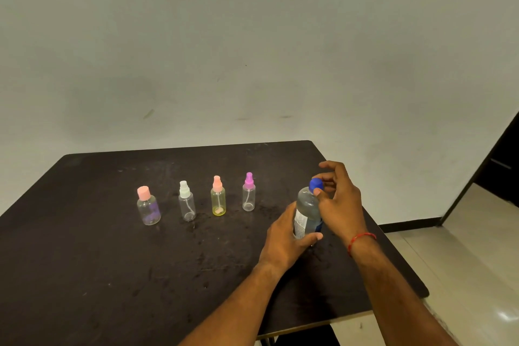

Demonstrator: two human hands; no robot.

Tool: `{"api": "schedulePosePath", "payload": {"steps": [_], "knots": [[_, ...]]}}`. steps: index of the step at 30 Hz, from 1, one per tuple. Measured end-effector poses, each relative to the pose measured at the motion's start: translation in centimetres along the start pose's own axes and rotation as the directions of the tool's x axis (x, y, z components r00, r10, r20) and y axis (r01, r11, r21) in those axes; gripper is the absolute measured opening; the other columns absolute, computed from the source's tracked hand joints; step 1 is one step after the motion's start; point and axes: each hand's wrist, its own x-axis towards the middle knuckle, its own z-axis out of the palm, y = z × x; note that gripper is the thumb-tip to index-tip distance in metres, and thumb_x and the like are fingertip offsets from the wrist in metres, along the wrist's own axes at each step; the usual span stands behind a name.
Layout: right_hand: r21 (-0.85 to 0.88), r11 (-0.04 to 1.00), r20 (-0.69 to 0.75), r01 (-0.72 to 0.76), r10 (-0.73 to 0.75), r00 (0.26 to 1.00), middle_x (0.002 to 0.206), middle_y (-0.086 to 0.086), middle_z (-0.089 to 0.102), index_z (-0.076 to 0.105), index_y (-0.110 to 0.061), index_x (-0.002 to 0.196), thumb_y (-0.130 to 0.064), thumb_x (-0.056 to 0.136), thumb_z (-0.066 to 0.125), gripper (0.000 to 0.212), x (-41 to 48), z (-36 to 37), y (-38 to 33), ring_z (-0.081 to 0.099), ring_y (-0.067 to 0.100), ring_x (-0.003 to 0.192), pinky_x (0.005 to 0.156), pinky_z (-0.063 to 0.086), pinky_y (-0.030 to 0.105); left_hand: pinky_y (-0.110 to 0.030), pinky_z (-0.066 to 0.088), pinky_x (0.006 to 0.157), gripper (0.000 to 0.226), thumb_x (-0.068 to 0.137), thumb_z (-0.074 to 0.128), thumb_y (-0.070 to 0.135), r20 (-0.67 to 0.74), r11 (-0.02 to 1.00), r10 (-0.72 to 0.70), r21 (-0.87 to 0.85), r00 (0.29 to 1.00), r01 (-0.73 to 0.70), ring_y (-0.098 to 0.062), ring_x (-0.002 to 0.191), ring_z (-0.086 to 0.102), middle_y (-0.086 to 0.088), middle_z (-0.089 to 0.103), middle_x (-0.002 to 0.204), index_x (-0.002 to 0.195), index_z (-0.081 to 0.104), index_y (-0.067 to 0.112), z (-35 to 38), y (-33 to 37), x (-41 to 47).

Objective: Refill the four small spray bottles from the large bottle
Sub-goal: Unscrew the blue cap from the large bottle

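Observation:
A large clear bottle (306,209) with a blue cap (316,184) stands on the right of the dark table (112,275). My left hand (283,239) is wrapped around its lower body. My right hand (338,199) pinches the blue cap with thumb and fingers. To the left stands a row of small clear bottles: one with a flat pink cap (148,206), one with a white sprayer (186,202), a yellowish one with a peach sprayer (218,196), and one with a magenta sprayer (248,192). All four are upright and capped.
The table's right edge (398,250) lies close beside my right forearm, with tiled floor (463,275) beyond it. A pale wall (252,50) rises behind the table. A dark doorway (502,166) is at the far right.

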Motion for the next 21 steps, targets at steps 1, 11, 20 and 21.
{"api": "schedulePosePath", "payload": {"steps": [1, 11, 20, 21], "knots": [[0.005, 1.0, 0.008, 0.01, -0.01, 1.0, 0.105, -0.007, 0.063, 0.048, -0.028, 0.124, 0.004, 0.082, 0.069, 0.057, -0.02, -0.03, 0.08, 0.062, 0.012, 0.099, 0.091, 0.052, 0.026, -0.003, 0.041, 0.091, 0.066, 0.075, 0.085, 0.049, 0.001, 1.0, 0.004, -0.003, 1.0, -0.004, 0.021, 0.114, 0.05, 0.034, 0.058, 0.124, 0.123, 0.042, 0.062, 0.01, 0.01, -0.02], [-0.038, 0.999, -0.041, -0.034, 0.033, 0.999, 0.095, -0.002, 0.059, 0.047, -0.026, 0.118, -0.012, 0.077, 0.08, 0.054, 0.4, 0.28, -0.19, 0.061, 0.013, 0.087, 0.072, 0.045, 0.013, -0.03, 0.051, 0.106, 0.075, 0.074, 0.083, 0.055, 0.005, 0.999, 0.007, -0.032, 1.0, -0.007, 0.001, 0.126, 0.055, 0.026, 0.06, 0.134, 0.138, 0.045, 0.047, 0.18, 0.01, -0.02], [-0.037, 0.999, -0.04, -0.004, 0.003, 0.999, 0.111, -0.006, 0.057, 0.044, -0.023, 0.128, -0.022, 0.076, 0.082, 0.065, 0.24, 0.1, -0.3, 0.058, 0.011, 0.097, 0.085, 0.047, 0.021, -0.031, 0.051, 0.105, 0.074, 0.074, 0.084, 0.053, 0.009, 0.999, 0.0, -0.04, 1.0, 0.0, 0.001, 0.125, 0.056, 0.026, 0.06, 0.132, 0.137, 0.045, 0.048, 0.16, 0.0, 0.16], [-0.057, 0.998, -0.057, -0.013, 0.009, 0.998, 0.107, -0.004, 0.057, 0.044, -0.023, 0.126, -0.025, 0.074, 0.083, 0.064, 0.31, 0.16, -0.35, 0.058, 0.012, 0.093, 0.081, 0.048, 0.021, -0.029, 0.051, 0.105, 0.074, 0.074, 0.084, 0.053, 0.01, 0.999, -0.001, -0.04, 1.0, 0.002, 0.001, 0.125, 0.055, 0.027, 0.06, 0.132, 0.136, 0.045, 0.049, 0.14, 0.02, 0.16]]}}
